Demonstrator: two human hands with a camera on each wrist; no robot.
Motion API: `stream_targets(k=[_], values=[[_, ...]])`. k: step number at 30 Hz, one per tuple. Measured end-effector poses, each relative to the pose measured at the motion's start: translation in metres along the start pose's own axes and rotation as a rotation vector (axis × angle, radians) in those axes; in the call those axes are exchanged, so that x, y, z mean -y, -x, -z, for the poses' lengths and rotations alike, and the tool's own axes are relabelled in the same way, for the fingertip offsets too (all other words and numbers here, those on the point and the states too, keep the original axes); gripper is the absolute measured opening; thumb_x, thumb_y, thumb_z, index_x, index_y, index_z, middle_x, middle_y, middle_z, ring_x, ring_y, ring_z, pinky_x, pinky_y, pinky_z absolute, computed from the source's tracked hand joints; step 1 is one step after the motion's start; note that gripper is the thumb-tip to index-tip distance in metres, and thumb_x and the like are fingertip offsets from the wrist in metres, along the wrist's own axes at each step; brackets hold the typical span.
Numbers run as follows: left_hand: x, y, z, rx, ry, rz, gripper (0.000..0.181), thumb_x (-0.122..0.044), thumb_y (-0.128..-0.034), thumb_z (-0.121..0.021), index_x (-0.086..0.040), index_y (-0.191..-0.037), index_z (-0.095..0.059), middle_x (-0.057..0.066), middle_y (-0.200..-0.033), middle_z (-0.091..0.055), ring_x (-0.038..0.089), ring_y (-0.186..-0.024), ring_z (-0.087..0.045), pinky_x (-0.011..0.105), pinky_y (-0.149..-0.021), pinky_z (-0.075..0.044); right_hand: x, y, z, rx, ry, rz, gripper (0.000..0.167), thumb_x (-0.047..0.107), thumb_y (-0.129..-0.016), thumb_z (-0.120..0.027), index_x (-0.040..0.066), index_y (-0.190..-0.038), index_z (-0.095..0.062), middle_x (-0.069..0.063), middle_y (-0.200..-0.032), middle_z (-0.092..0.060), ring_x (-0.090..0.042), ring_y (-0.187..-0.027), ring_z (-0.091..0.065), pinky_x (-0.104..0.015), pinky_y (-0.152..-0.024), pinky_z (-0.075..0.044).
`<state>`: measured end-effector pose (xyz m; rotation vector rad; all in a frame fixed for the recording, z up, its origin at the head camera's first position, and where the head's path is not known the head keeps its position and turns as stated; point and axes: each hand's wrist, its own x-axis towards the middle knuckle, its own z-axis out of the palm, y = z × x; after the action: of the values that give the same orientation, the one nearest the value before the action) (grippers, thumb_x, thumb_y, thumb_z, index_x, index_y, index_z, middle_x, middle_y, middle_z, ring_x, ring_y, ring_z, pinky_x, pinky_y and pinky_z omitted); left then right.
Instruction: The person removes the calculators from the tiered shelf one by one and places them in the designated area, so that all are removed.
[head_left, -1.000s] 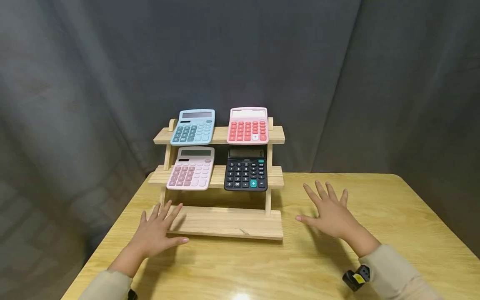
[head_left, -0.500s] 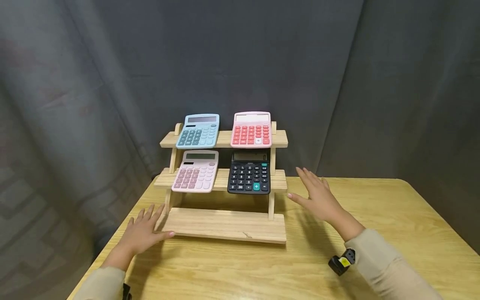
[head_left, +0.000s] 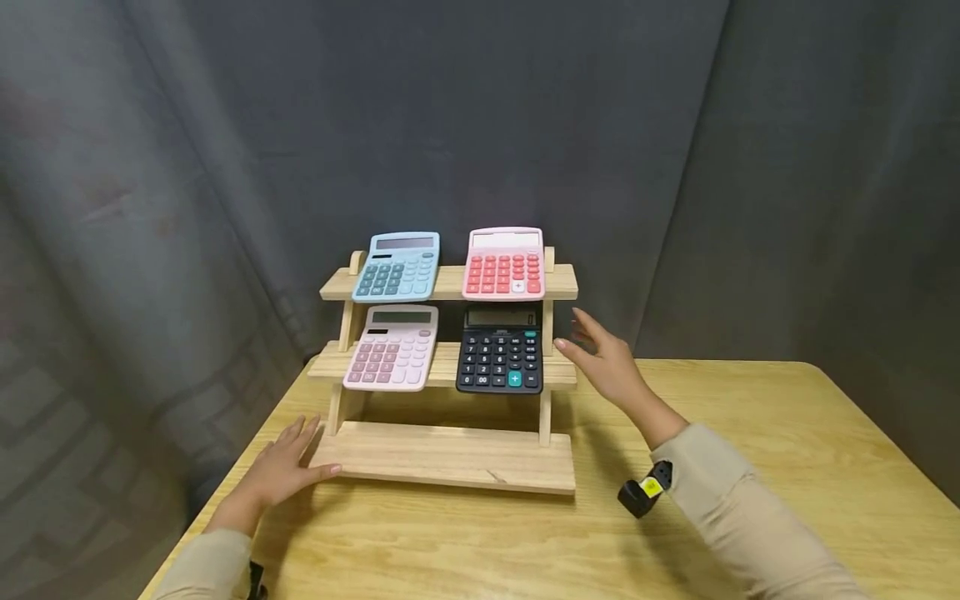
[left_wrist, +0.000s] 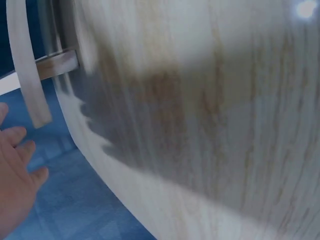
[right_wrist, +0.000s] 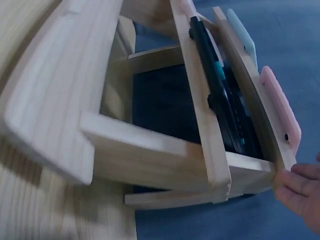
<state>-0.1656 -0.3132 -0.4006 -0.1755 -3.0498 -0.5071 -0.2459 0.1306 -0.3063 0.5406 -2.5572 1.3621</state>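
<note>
A three-tier wooden rack (head_left: 450, 454) holds a blue calculator (head_left: 397, 267) and a pink calculator (head_left: 504, 265) on its top shelf. Its middle shelf carries a pale pink calculator (head_left: 392, 348) and a black calculator (head_left: 499, 350). My left hand (head_left: 273, 477), fingers spread, is at the left end of the bottom shelf; contact cannot be told. Beside the right end of the middle shelf, my right hand (head_left: 611, 367) has its fingers loosely bent and holds nothing. In the right wrist view its fingers (right_wrist: 295, 187) are close to the top shelf's end.
The rack stands on a light wooden table (head_left: 735, 433) with a rounded back right corner. Grey curtains (head_left: 525, 108) hang behind and at the left. The bottom shelf bears no calculator. Black devices sit at both wrists, the right one (head_left: 643, 490) with a yellow mark.
My right hand has moved left to the rack's side, its fingers now less spread. My left hand has shifted slightly left and down. The rack appears slightly lower and further right in view.
</note>
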Motion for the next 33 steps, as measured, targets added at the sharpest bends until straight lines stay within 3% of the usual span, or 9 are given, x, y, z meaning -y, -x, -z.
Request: stream_targets(k=[5,10,15,23,27,33], values=[[0.005,-0.003,-0.005,0.024,0.082,-0.009,0.091,-0.051,-0.0731,-0.058,0.007,-0.134,-0.022,0.032,-0.134,-0.016,0.046,-0.121,-0.014,0.061,-0.092,-0.013,0.006,-0.014,-0.006,-0.04,-0.166,-0.044,0.065,0.038,-0.085,-0.051,0.006,-0.136,-0.026,-0.02,-0.128,-0.039,-0.03,-0.114,-0.041,-0.042,-0.09,-0.036],[0.007,-0.005,-0.009,0.041,0.129,0.005,0.094,-0.05,-0.0725,-0.06,0.008,-0.133,-0.019,0.029,-0.136,-0.017,0.045,-0.121,-0.016,0.057,-0.093,-0.018,0.014,-0.027,-0.012,-0.056,-0.229,-0.075,0.067,0.041,-0.084,-0.052,0.007,-0.136,-0.026,-0.018,-0.127,-0.041,-0.028,-0.116,-0.039,-0.042,-0.092,-0.034],[0.007,-0.01,-0.008,0.04,0.14,0.002,0.094,-0.049,-0.0719,-0.061,0.009,-0.133,-0.02,0.029,-0.135,-0.018,0.045,-0.121,-0.017,0.057,-0.093,-0.018,0.018,-0.041,-0.016,-0.098,-0.268,-0.113,0.064,0.036,-0.084,-0.054,0.004,-0.134,-0.03,-0.018,-0.122,-0.046,-0.027,-0.112,-0.043,-0.037,-0.089,-0.037],[0.009,-0.014,-0.011,0.047,0.122,-0.002,0.093,-0.048,-0.07,-0.064,0.007,-0.133,-0.023,0.029,-0.135,-0.02,0.045,-0.12,-0.018,0.058,-0.091,-0.021,0.021,-0.063,-0.02,-0.128,-0.44,-0.153,0.057,0.019,-0.087,-0.052,-0.006,-0.132,-0.028,-0.024,-0.119,-0.046,-0.031,-0.103,-0.05,-0.034,-0.087,-0.04],[0.009,-0.016,-0.012,0.042,0.116,-0.01,0.093,-0.049,-0.0691,-0.064,0.006,-0.133,-0.025,0.028,-0.134,-0.021,0.045,-0.12,-0.019,0.058,-0.09,-0.022,0.013,-0.074,-0.024,-0.177,-0.485,-0.154,0.055,0.018,-0.086,-0.053,-0.011,-0.128,-0.031,-0.027,-0.114,-0.049,-0.031,-0.098,-0.054,-0.034,-0.084,-0.042],[0.013,-0.015,-0.014,0.006,0.095,0.0,0.092,-0.049,-0.067,-0.066,0.006,-0.131,-0.029,0.028,-0.133,-0.025,0.045,-0.119,-0.022,0.058,-0.089,-0.023,-0.006,-0.091,-0.04,-0.232,-0.547,-0.234,0.057,0.027,-0.083,-0.058,-0.004,-0.127,-0.038,-0.018,-0.107,-0.056,-0.017,-0.084,-0.061,-0.025,-0.073,-0.047]])
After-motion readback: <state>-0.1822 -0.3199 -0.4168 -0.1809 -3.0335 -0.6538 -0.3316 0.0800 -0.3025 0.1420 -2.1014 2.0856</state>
